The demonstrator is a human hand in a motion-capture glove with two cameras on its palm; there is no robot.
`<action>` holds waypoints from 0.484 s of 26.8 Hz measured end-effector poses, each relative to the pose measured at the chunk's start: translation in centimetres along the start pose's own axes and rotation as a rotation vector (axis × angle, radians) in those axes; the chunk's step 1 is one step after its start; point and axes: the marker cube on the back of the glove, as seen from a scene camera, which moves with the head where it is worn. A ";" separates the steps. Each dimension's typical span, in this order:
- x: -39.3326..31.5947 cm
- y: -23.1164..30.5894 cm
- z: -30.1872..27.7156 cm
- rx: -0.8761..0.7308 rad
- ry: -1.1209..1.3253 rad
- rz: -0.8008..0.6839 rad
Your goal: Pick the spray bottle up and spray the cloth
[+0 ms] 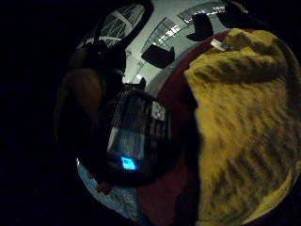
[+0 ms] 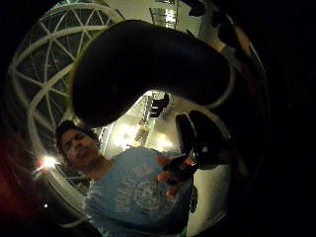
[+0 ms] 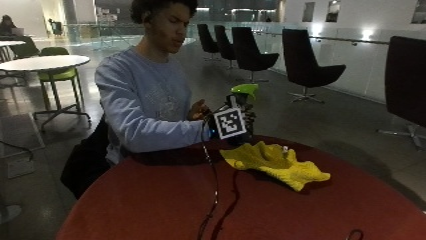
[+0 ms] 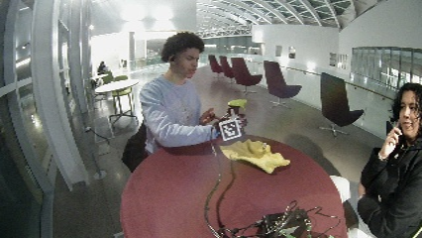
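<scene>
In the outside view my gloved right hand (image 3: 245, 121) grips a dark spray bottle with a green spray head (image 3: 243, 91), held upright above the table's far edge, close to my chest. The bottle's dark body (image 1: 136, 136) fills the middle of the little finger side palm view. A crumpled yellow cloth (image 3: 276, 162) lies on the red table just beside and below the bottle; it is also large in the palm view (image 1: 244, 132). My bare left hand (image 3: 198, 109) is raised next to the bottle. A gloved finger (image 2: 148, 64) curls across the thumb side view.
The round red table (image 3: 153, 200) has a cable (image 3: 214, 195) running down its middle toward the near edge. In the wide view a tangle of wires (image 4: 277, 225) sits at the near edge, and a second person (image 4: 395, 168) sits at the right.
</scene>
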 end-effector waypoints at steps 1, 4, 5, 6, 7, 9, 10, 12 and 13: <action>-0.1 0.7 -0.6 -0.008 0.029 0.002; -1.4 2.9 -2.6 0.008 0.100 0.005; -1.4 3.8 -3.3 0.011 0.157 0.007; -1.2 4.8 -4.2 0.013 0.231 0.010; -0.9 5.7 -5.1 0.019 0.308 0.014; -0.6 7.7 -7.3 0.046 0.435 0.022; -0.7 8.7 -8.3 0.066 0.487 0.027; -0.7 11.0 -10.2 0.114 0.588 0.047; -0.8 12.2 -11.2 0.138 0.637 0.064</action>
